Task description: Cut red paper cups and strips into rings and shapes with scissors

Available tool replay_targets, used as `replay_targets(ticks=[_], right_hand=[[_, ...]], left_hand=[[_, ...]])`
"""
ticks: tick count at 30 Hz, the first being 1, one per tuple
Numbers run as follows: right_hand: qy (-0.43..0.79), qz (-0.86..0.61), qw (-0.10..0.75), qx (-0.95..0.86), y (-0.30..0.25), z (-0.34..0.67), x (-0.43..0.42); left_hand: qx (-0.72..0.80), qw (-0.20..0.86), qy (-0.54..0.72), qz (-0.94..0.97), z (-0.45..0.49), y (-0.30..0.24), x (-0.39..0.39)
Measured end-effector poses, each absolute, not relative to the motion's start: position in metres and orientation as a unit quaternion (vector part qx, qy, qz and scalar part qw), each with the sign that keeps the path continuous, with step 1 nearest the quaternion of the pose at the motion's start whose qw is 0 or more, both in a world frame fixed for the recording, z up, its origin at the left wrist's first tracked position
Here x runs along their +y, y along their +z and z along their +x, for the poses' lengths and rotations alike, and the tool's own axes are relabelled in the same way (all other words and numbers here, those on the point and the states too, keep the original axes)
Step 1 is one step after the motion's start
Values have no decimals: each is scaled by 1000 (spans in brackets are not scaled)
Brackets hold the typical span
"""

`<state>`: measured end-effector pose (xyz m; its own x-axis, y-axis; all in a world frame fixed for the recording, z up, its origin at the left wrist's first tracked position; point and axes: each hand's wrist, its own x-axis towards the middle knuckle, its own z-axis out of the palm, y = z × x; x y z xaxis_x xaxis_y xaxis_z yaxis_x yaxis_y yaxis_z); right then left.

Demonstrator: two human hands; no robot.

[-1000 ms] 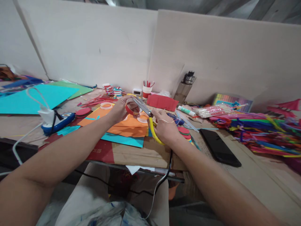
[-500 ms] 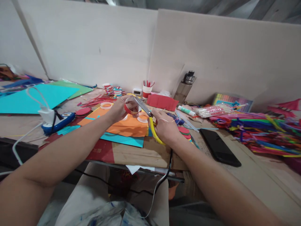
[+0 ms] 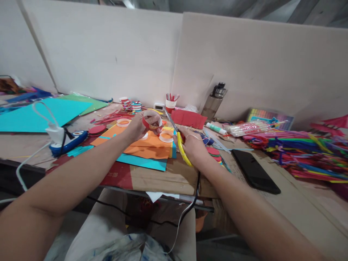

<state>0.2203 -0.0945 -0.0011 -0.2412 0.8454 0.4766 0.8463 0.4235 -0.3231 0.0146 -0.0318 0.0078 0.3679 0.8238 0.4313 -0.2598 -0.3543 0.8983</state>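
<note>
My left hand (image 3: 137, 127) is closed on a paper ring (image 3: 152, 125), red outside and white inside, held above the orange paper sheets (image 3: 146, 150). In my right hand (image 3: 191, 143) is a pair of yellow-handled scissors (image 3: 181, 146), with the blades pointing up and away, apart from the ring. White paper rings lie on the orange sheets, one (image 3: 166, 136) just left of the scissors and another (image 3: 123, 122) farther left. Blue paper (image 3: 144, 162) sticks out from under the orange sheets.
A black phone (image 3: 255, 170) lies right of my right forearm, near bundled pipe cleaners (image 3: 301, 148). Behind stand a grey bottle (image 3: 212, 103), a glue stick (image 3: 216, 128), red paper (image 3: 188, 119) and a cup of sticks (image 3: 170, 104). A blue power strip (image 3: 69, 142) with cables sits left.
The scissors have come away from the paper ring, down and right. The ring, still in my left hand, has turned to show a more complete round band.
</note>
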Motion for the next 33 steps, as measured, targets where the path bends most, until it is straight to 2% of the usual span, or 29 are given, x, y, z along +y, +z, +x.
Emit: replay_targets(ticks=[4, 9, 11, 17, 23, 27, 33], right_hand=[[64, -540, 340, -767, -7, 222, -90], [268, -525, 407, -697, -15, 219, -88], [304, -533, 413, -673, -16, 217, -89], [121, -521, 404, -742, -9, 217, -96], [99, -489, 414, -762, -3, 216, -102], [80, -506, 372, -774, -3, 216, -101], [128, -509, 332, -784, -3, 216, -100]], left_hand=[[220, 520, 552, 614, 19, 7, -32], [205, 532, 558, 603, 23, 1, -29], [211, 550, 561, 581, 25, 0, -30], [228, 578, 556, 551, 27, 2, -36], [216, 583, 536, 571, 27, -2, -35], [223, 575, 541, 572, 29, -1, -37], [229, 568, 522, 594, 30, 4, -44]])
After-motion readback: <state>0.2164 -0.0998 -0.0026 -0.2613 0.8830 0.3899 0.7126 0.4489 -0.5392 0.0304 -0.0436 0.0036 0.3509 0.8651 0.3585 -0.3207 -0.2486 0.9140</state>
